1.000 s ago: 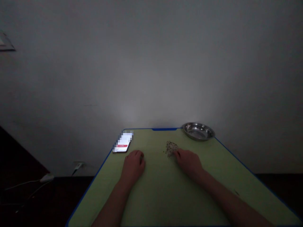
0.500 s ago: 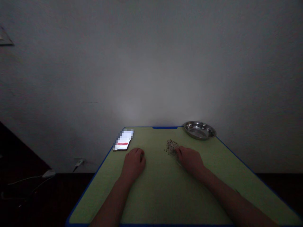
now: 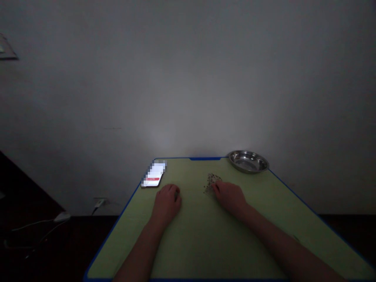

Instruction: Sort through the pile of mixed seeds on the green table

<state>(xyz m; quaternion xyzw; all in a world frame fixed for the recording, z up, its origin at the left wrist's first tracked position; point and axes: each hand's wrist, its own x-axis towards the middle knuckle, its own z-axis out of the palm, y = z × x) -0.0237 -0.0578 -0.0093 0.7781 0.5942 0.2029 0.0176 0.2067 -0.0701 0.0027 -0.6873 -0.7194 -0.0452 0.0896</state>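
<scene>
A patch of small dark grains (image 3: 212, 178), too small to name more exactly, is scattered on the green tabletop (image 3: 199, 235). At its near right edge is my right hand (image 3: 230, 196), with thumb and fingers pressed together in a pinch that covers part of the grains. What the pinch holds, if anything, is hidden. My left hand (image 3: 167, 203) rests on the left side of the table with its fingers curled in toward the thumb. Between thumb and fingers is a dark spot, and I cannot see whether something is in it. A shallow oval metal dish (image 3: 248, 168) stands beyond my right hand.
A phone (image 3: 154, 173) with a lit, partly blurred screen lies at the far left of the table. A blue rim edges the tabletop, and a grey wall (image 3: 188, 78) rises behind it. White cables and a plug (image 3: 100, 203) are low at the left.
My right hand has moved a little to the left, farther over the grains, still pinched. The left hand has stayed in place.
</scene>
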